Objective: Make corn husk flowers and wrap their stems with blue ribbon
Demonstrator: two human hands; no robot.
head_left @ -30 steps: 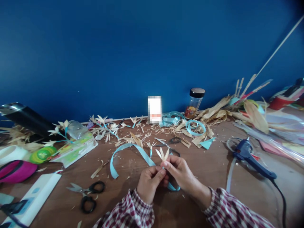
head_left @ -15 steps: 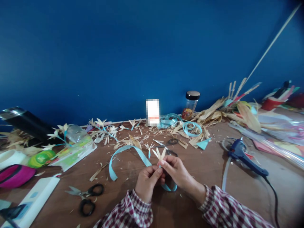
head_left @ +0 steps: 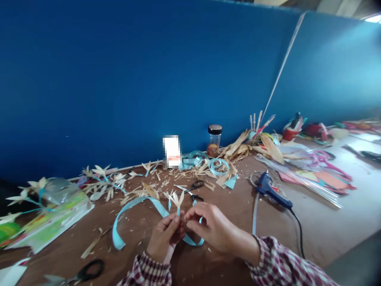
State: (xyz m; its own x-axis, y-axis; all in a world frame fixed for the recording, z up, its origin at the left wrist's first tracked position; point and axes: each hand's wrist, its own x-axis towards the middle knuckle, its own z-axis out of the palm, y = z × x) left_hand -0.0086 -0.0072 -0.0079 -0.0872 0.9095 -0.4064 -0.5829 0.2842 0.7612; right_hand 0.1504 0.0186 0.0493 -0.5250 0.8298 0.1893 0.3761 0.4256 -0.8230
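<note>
My left hand (head_left: 164,237) and my right hand (head_left: 210,229) meet over the brown table (head_left: 238,206), fingers pinched together. Between them stands a small flower of pale dried husk petals (head_left: 179,198) on a short stem. A light blue ribbon (head_left: 135,202) runs from the flower's stem, arches to the left and curls down to the table. Its other part loops under my right hand. Both wrists wear a red and white checked sleeve.
A blue glue gun (head_left: 269,188) with its black cord lies right of my hands. Scissors (head_left: 190,187) lie just behind the flower, and another pair (head_left: 85,272) sits at the lower left. A jar (head_left: 214,140), husk scraps (head_left: 238,149), ribbon coils and finished flowers (head_left: 101,178) line the blue wall.
The view has swung right and up, so everything sits further left. My hands stay pinched on the flower, which now leans more upright between my fingertips.
</note>
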